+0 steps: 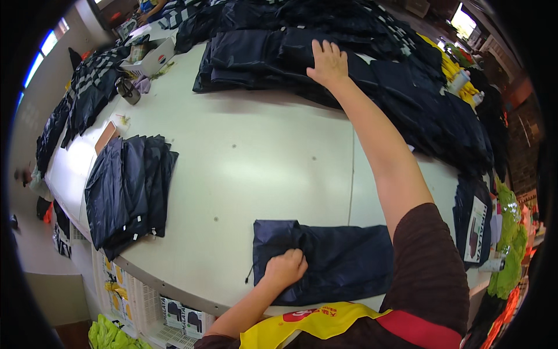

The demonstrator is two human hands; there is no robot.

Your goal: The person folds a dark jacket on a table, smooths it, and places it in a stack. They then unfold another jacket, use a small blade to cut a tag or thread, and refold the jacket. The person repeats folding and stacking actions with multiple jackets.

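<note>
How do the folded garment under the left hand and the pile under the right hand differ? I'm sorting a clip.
The folded garment lies single at the near table edge; the far pile holds several overlapping pieces. The left hand clenches fabric; the right hand rests flat. Both are dark navy.

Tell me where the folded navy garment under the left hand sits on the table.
In the head view the folded navy garment lies at the near edge of the white table, right of centre, under the left hand and far from the right hand.

Left hand (286, 266) fisted on folded navy garment (343, 262); right hand (329, 61) flat on far navy pile (261, 55).
</note>
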